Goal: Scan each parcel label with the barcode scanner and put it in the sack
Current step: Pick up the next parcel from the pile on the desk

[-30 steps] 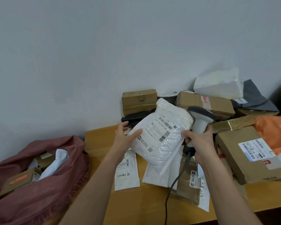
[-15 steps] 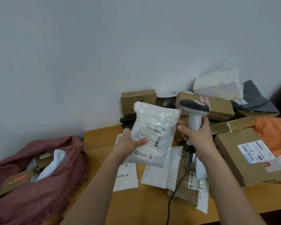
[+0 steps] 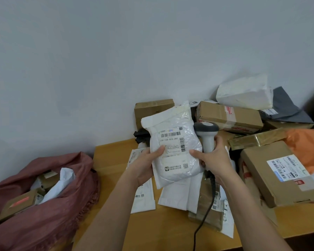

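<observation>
A white plastic mailer parcel (image 3: 174, 142) stands upright above the table with its barcode label facing me. My left hand (image 3: 145, 165) grips its lower left edge, thumb on the label. My right hand (image 3: 212, 158) holds the grey and white barcode scanner (image 3: 207, 134) by its handle just right of the parcel, and its thumb touches the parcel's right edge. The scanner's black cable (image 3: 203, 218) hangs down toward me. The pink-red cloth sack (image 3: 49, 214) lies open at the lower left with several parcels inside.
The wooden table (image 3: 112, 160) carries flat white mailers (image 3: 143, 201) under my hands. Brown boxes (image 3: 228, 116), a white package (image 3: 243, 93), a grey bag (image 3: 286, 109) and an orange bag (image 3: 308, 147) pile at the right and back. A large labelled carton (image 3: 272, 173) sits at right.
The parcel has turned upright, its label now square to me. My right hand with the scanner has dropped a little and its thumb now touches the parcel's right edge.
</observation>
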`<state>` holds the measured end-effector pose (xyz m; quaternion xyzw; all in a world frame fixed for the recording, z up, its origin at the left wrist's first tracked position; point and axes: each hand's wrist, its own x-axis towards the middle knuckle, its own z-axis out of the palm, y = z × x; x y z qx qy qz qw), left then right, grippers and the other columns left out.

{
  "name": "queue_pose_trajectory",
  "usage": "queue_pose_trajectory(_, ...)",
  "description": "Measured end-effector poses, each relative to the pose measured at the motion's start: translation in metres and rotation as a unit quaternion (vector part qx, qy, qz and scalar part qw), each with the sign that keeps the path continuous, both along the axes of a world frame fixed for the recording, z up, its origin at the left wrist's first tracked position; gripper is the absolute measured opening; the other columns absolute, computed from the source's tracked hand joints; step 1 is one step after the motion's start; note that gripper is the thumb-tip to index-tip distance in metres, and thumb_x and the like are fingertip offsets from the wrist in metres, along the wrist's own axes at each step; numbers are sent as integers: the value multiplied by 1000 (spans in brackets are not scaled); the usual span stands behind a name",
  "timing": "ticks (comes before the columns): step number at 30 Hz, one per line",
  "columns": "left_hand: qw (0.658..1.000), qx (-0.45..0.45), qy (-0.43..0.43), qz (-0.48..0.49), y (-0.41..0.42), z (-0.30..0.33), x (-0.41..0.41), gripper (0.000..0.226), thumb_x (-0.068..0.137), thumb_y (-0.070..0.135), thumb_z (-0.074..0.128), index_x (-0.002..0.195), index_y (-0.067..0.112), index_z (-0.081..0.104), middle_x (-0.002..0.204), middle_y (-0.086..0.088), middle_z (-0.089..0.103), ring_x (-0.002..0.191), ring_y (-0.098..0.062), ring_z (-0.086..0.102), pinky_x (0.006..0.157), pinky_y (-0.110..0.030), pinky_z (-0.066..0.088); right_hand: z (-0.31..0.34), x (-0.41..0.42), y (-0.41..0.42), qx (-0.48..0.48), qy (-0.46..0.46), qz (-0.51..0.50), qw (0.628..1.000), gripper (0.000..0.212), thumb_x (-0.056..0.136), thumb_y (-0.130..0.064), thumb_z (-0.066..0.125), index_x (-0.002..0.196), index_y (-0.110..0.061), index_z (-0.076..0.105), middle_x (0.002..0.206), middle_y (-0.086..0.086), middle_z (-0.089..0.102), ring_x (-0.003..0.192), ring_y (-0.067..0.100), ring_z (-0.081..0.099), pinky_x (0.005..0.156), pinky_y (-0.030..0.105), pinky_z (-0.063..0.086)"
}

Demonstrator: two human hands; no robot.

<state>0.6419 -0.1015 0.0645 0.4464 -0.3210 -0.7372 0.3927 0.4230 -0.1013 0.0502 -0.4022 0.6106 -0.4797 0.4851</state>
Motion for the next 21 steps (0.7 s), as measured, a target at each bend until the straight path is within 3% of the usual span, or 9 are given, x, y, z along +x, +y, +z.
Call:
queue_pose_trajectory(5,994,-21,-35,99,-3,-8,3,42,90,11,66,131,9,57,125,-15,66,115,-33,64,102,-55,47,5,5,3,-1,36,1,999,64,78,-17,84,129,-18,45,108,1,64,93,21,65,80,44,58)
queue_pose_trajectory(8,984,-6,-55,168,-7,-16,12,42,90,7,67,131,9,56,121,-14,68,111,-33,65,98,-57,49,19,7,5,-29,63,18,997,36,88,-26,74,115,-14,54,94,6,65,72,16,63,53,20,51)
queue_pose_trajectory(9,980,5,-54,191,-8,-18,17,41,91,5,65,131,9,56,121,-14,68,110,-34,66,97,-57,49,25,7,6,-33,68,34,997,28,92,-30,69,110,-13,57,87,6,64,65,14,61,50,19,48)
queue_pose_trajectory(13,965,59,-37,253,-14,-28,34,39,93,-1,60,131,5,55,123,-17,66,111,-37,64,98,-59,48,49,10,10,-2,-18,131,991,25,102,-40,50,108,-19,62,74,1,56,58,12,59,57,29,48)
queue_pose_trajectory(17,956,84,-33,280,-16,-32,46,44,93,-10,53,135,1,51,128,-20,62,113,-39,61,98,-59,47,75,14,17,0,-68,200,977,28,104,-39,48,112,-18,64,60,-3,59,60,20,58,56,30,48)
queue_pose_trajectory(21,948,96,-31,301,-15,-33,54,47,93,-13,49,137,1,48,130,-21,59,115,-40,59,98,-61,46,97,14,26,-13,-65,232,971,30,103,-39,49,111,-15,65,70,7,59,55,19,56,51,28,46)
